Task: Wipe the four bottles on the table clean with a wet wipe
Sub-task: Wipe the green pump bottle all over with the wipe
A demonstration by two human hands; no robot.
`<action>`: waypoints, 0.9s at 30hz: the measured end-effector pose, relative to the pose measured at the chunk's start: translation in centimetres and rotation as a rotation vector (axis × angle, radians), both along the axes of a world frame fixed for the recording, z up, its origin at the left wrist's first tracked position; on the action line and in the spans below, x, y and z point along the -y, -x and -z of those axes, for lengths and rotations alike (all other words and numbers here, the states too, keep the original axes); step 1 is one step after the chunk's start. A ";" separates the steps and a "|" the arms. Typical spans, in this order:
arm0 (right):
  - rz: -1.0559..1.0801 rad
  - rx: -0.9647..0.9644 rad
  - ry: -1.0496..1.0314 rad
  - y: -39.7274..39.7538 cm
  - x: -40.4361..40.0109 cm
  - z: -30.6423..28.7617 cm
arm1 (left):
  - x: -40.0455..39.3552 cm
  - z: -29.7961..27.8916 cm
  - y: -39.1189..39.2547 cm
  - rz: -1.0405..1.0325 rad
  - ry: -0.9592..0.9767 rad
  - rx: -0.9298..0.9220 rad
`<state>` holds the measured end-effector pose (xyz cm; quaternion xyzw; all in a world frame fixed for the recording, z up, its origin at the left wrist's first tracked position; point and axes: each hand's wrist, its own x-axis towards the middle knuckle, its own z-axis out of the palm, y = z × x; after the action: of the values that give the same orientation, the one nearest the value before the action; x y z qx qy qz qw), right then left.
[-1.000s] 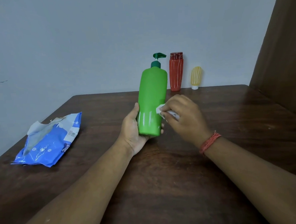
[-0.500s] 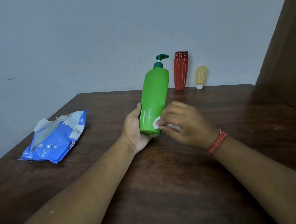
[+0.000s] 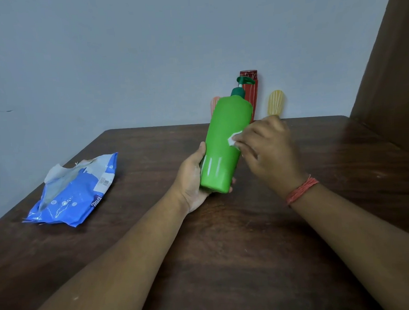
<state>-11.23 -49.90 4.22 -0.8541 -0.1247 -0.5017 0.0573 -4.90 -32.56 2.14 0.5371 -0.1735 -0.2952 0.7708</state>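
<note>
Green pump bottle: held above the worktop near its middle, tilted with the dark green pump head leaning toward the far right; the base points down toward the person.
Left hand: grip clamped on the lower part of the green pump bottle, thumb along the left wall, fingertips showing past the base on the right.
Right hand: grip pinched on the wet wipe, fingers curled and slightly blurred; a red thread band circles the wrist.
Wet wipe: small white wad pressed against the right wall of the green pump bottle at about mid-height; most of it is hidden under the fingers.
Red bottle: upright at the far edge of the worktop against the wall; its lower and left parts are covered by the green pump bottle.
Yellow bottle: upright at the far edge, just right of the red bottle; its base is hidden behind the right hand.
Orange bottle: at the far edge, only a narrow strip visible to the left of the green pump bottle.
Wipes packet: blue, lying flat near the left edge of the worktop, flap opened, well apart from the hands.
Curtain: brown, hanging beside the far right corner.
</note>
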 end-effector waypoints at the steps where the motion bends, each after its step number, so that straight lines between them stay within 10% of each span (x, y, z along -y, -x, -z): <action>1: -0.023 -0.010 -0.010 0.1 0.0 0.1 | 0.1 0.0 0.0 -0.008 -0.003 0.005; 27: -0.274 -0.186 -0.034 -0.1 -2.0 1.3 | -0.4 0.1 -0.5 0.016 0.229 -0.135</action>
<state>-11.17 -47.90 2.95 -0.8708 -0.2256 -0.4099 0.1510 -4.38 -32.20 2.03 0.4233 -0.1580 -0.3150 0.8346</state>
